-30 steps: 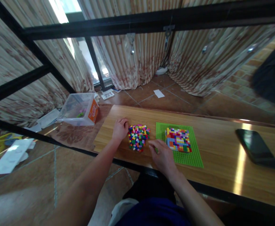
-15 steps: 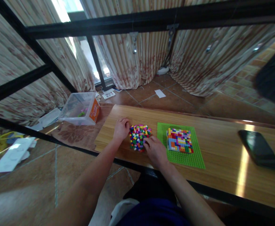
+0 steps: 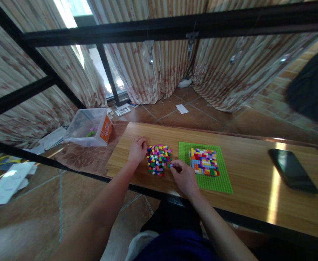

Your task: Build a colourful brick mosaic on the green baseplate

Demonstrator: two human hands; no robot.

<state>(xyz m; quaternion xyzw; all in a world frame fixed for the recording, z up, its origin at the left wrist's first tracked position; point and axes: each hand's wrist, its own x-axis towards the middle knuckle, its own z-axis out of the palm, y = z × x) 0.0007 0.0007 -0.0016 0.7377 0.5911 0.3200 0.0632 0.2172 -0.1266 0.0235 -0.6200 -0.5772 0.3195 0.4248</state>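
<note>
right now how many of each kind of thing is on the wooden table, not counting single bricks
loose brick pile: 1
green baseplate with bricks built on it: 1
black phone: 1
hands resting on the table: 2, left hand beside the pile, right hand with a small brick pinched in its fingers
total: 5

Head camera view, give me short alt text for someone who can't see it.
A person's right hand pinches a small brick at the edge of a pile of colourful bricks on a wooden table, while the left hand rests against the pile's other side. Right of the pile lies a green baseplate partly covered in bricks, and farther right a black phone.
</note>
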